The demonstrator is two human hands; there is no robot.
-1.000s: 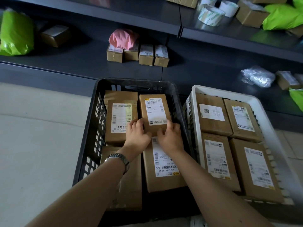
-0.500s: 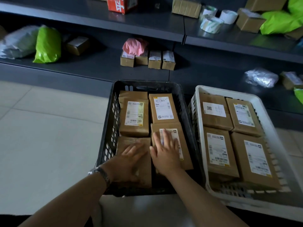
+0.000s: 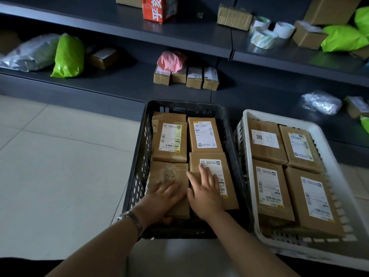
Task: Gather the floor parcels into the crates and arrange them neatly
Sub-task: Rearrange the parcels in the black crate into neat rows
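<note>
Parcels (image 3: 203, 134) lie 2 by 2 in the black crate (image 3: 185, 103), long axes near-to-far. Left hand (image 3: 161, 194) presses the near-left parcel (image 3: 169, 172), right hand (image 3: 203, 192) the near-right parcel (image 3: 231, 196), fingers (image 3: 205, 172) straight and flat, each parcel directly beneath.

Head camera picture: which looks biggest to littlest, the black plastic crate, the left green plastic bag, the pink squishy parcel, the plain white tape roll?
1. Black plastic crate, clearly largest, though nearest the camera.
2. Green plastic bag.
3. Pink squishy parcel.
4. Plain white tape roll, only slightly smaller than the parcel.
</note>
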